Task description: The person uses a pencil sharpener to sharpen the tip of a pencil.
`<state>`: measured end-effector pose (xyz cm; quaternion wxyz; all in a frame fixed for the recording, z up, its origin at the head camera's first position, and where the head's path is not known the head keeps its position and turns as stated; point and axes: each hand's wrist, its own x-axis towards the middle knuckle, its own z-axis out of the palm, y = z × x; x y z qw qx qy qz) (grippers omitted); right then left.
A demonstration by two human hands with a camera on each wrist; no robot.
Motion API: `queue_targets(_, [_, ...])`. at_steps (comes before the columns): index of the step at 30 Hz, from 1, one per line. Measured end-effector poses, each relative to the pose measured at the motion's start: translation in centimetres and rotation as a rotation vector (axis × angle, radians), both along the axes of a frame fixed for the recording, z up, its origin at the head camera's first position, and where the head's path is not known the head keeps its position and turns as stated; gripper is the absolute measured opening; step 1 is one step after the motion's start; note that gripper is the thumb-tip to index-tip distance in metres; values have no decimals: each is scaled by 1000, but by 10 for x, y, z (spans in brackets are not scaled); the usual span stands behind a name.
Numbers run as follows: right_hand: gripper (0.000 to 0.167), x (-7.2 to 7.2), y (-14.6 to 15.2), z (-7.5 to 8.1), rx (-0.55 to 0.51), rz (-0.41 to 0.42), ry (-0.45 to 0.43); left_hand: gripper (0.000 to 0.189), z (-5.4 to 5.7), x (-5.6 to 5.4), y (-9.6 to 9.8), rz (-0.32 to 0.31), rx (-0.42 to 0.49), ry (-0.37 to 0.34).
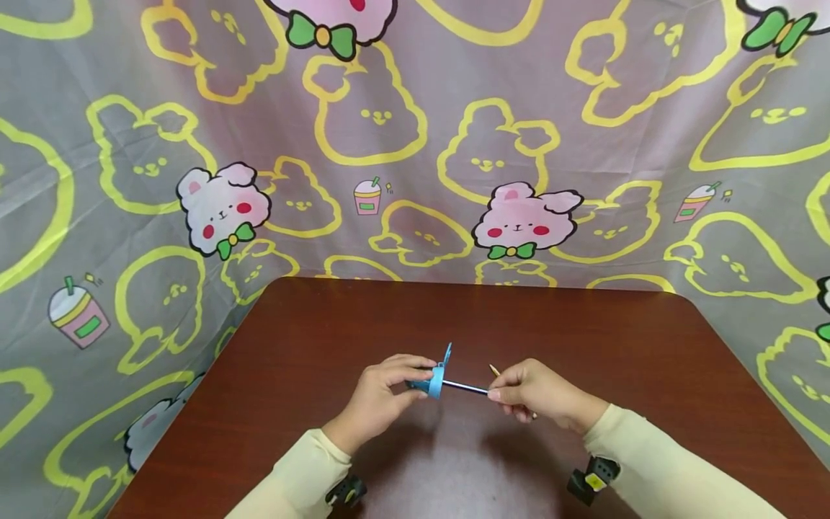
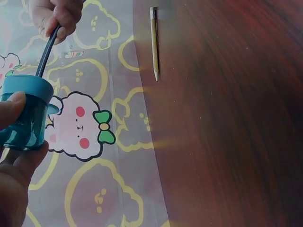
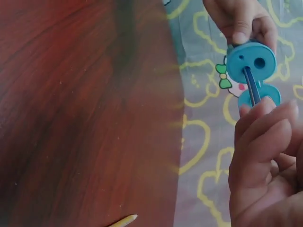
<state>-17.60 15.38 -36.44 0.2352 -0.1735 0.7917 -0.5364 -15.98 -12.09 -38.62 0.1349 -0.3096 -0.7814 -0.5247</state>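
My left hand [image 1: 385, 386] grips a teal pencil sharpener [image 1: 436, 383], thumb on one side and fingers on the other. Its translucent body shows in the left wrist view, and its round lid [image 3: 244, 98] is flipped open. The sharpener's face has holes of different sizes. A dark blue striped pencil [image 1: 463, 388] has one end in a hole of the sharpener; that tip is hidden inside. At the pencil's other end, my right hand [image 1: 541, 393] pinches it between thumb and fingers. A second, yellowish pencil [image 2: 155, 45] lies on the table, partly hidden behind my right hand in the head view.
The brown wooden table [image 1: 363, 317] has rounded far corners. A grey curtain [image 1: 428, 144] with cartoon bears and rabbits hangs around its back and left side. Each wrist bears a small black camera mount [image 1: 593, 479].
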Motion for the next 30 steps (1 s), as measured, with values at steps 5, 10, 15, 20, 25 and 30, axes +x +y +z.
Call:
queue_targets(5, [13,1,-4,-4,137,-7,278,33,-2,-1,2,26,17,-43])
queue_targets(10, [20,4,-9,-14,315,-97,880,32,-3,-2,3,84,84,-152])
queue_targets(15, [12,-1,-11,-20,253,-142,1353,32,-3,-5,1,114,129,-206])
queue_targets(20, [31,-1,-14,-21,213,-107,1392,31,-3,-4,0,100,126,-215])
queue_targets(25, [5,3,-13,-12,200,-50,982,31,-4,-4,-2,51,110,-184])
queue_targets(30, [7,3,-11,1,252,-21,598,31,-3,-2,-1,27,93,-160])
